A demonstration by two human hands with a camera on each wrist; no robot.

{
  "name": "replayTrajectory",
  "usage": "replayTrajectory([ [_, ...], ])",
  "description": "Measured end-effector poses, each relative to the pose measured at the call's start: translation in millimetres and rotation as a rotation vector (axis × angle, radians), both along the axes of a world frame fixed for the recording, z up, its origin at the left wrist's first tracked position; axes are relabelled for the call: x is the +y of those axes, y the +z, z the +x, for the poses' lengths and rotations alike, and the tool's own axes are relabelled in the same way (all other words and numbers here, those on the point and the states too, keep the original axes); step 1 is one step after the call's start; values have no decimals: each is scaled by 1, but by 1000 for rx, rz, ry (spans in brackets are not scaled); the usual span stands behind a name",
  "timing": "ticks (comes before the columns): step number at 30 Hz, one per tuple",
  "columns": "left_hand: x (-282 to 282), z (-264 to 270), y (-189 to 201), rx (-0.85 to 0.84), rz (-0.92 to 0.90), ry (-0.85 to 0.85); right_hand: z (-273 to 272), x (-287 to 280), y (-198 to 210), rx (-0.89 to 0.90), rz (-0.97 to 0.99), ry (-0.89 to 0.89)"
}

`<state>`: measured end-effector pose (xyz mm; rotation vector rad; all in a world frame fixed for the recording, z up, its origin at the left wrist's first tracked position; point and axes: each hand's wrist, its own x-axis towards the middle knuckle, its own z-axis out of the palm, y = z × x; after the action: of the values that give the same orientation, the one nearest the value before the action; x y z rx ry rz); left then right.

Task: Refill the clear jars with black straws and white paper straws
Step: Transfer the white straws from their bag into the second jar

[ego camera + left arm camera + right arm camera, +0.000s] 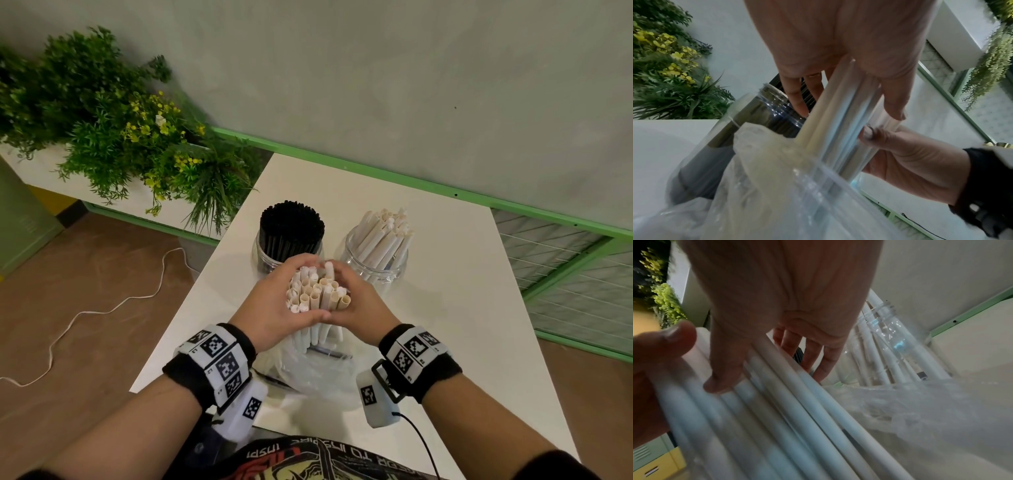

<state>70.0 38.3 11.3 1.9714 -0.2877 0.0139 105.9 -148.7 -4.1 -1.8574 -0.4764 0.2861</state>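
With both hands cupped round one bundle of white paper straws (317, 295), the grip is two-handed: left hand (274, 308) wraps the bundle's left side, right hand (356, 301) the right, fingers curled in and pressed to the straws, thumbs meeting on the near side. Bundle stands roughly upright, open ends facing the head camera, lower ends running down into a crumpled clear plastic bag (318, 373) on the white table (462, 308). Left wrist view: fingers and thumb curl round the straws (830, 123), bag (764, 186) bunched below them, right hand (910, 155) closing in from the other side. Right wrist view: thumb lies across the straws (777, 402), other fingers wrap the far side; blurred. Two clear jars sit just beyond the hands, side by side. Left jar (262, 251) is packed with black straws (291, 228), standing upright. Right jar (376, 263) holds white paper straws (382, 236) leaning right, loosely filled. Potted greenery with yellow flowers (137, 137) sits off the table's far left. White cable (102, 308) trails on the brown floor.
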Motion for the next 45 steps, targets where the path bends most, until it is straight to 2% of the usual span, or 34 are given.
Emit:
replayTrajectory([
  [7, -3, 4, -4, -174, 149, 51, -6, -1, -1, 15, 59, -72],
  [12, -3, 5, -6, -201, 236, 57, -13, -1, -1, -28, 90, -114],
  [16, -7, 6, -8, -248, 300, 74, -21, -1, -3, -136, 88, -168],
  [21, -12, 5, -10, -272, 360, 71, -26, -2, -12, -378, -17, -233],
  [26, -11, 7, -11, -265, 375, 70, -22, -6, -12, -513, 15, -320],
  [32, -9, 6, -11, -265, 392, 68, -15, -9, -4, -531, -1, -264],
  [38, -9, 7, -11, -275, 402, 70, -8, -12, 7, -523, -122, -204],
  [45, -9, 9, -11, -265, 415, 68, -4, -16, 5, -520, -168, -152],
])
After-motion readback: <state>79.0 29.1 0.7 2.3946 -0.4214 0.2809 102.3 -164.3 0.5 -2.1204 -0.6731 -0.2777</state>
